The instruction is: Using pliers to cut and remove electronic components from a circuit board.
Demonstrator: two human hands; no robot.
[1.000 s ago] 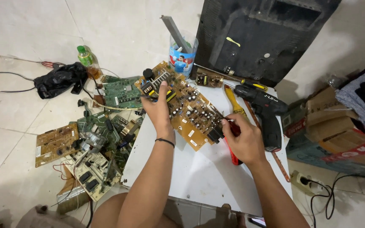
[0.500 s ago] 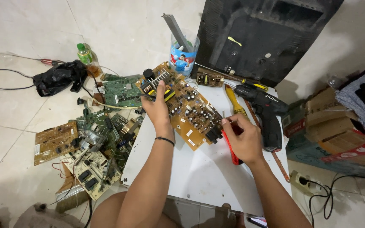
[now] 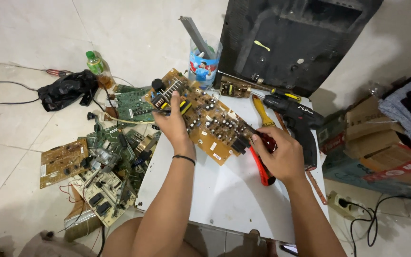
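Note:
A tan circuit board (image 3: 210, 121) studded with capacitors and a transformer lies tilted over the white table (image 3: 224, 190). My left hand (image 3: 173, 120) grips the board's near left edge. My right hand (image 3: 281, 154) is closed around red-handled pliers (image 3: 261, 164), whose jaws touch the board's right end near a black component. A black band sits on my left wrist.
A black cordless drill (image 3: 296, 119) and yellow-handled tools (image 3: 262, 110) lie at the table's right. A plastic cup (image 3: 204, 59) holding a grey strip stands behind, before a black panel (image 3: 291, 40). Several loose circuit boards (image 3: 101, 162) are piled on the floor at left. Cardboard boxes (image 3: 381, 143) stand right.
My right hand with the pliers has moved slightly in toward the board's right end. The left hand keeps its grip on the board.

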